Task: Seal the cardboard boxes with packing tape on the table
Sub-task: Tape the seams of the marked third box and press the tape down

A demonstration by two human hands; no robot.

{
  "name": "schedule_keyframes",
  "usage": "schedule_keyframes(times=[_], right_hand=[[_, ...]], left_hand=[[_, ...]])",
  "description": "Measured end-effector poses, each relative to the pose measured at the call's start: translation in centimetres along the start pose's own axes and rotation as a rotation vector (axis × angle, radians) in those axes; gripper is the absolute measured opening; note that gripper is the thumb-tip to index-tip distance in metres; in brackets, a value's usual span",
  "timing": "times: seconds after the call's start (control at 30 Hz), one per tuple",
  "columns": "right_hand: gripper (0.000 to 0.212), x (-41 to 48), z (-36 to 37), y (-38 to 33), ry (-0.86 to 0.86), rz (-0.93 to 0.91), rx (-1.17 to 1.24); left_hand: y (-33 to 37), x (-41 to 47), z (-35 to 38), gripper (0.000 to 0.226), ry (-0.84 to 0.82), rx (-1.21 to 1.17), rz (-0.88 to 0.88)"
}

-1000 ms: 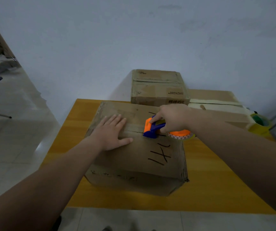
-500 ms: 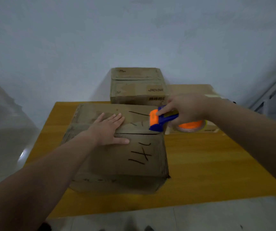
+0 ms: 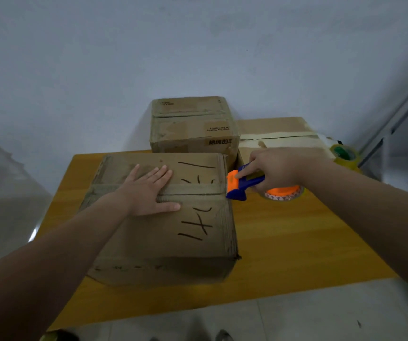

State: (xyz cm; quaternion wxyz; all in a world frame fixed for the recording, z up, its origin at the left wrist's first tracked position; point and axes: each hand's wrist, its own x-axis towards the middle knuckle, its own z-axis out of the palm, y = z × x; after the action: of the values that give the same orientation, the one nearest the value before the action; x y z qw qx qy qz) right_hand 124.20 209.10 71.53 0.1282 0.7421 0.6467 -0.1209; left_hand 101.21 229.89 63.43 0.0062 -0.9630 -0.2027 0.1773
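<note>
A brown cardboard box (image 3: 163,232) with black marker strokes stands at the near left of the yellow wooden table (image 3: 296,242). My left hand (image 3: 148,190) lies flat on its top, fingers spread across the centre seam. My right hand (image 3: 276,171) grips an orange and blue tape dispenser (image 3: 239,184), index finger stretched along its top. The dispenser's blue head touches the box's right top edge at the seam. Its tape roll (image 3: 284,193) hangs below my hand.
A second box (image 3: 193,126) stands behind the first, against the wall. A flatter taped box (image 3: 279,134) lies to its right. A loose tape roll (image 3: 345,156) sits at the far right table corner. A metal frame (image 3: 399,114) rises at right.
My right hand has drawn the dispenser rightward along the seam, from the middle of the box top to its right edge. My left hand stayed pressed on the top.
</note>
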Motion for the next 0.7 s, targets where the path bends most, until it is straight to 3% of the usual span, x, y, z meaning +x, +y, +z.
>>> schedule_keyframes(times=[0.2, 0.33, 0.7], right_hand=[[0.047, 0.2, 0.6, 0.4, 0.047, -0.007, 0.007], [0.046, 0.1, 1.2, 0.6, 0.094, -0.003, 0.021], [0.054, -3.4, 2.3, 4.3, 0.141, -0.008, 0.037]], left_hand=[[7.0, 0.5, -1.1, 0.114, 0.155, -0.069, 0.004], [11.7, 2.7, -1.2, 0.11, 0.158, -0.162, 0.037], [11.4, 4.6, -1.5, 0.092, 0.164, -0.132, -0.032]])
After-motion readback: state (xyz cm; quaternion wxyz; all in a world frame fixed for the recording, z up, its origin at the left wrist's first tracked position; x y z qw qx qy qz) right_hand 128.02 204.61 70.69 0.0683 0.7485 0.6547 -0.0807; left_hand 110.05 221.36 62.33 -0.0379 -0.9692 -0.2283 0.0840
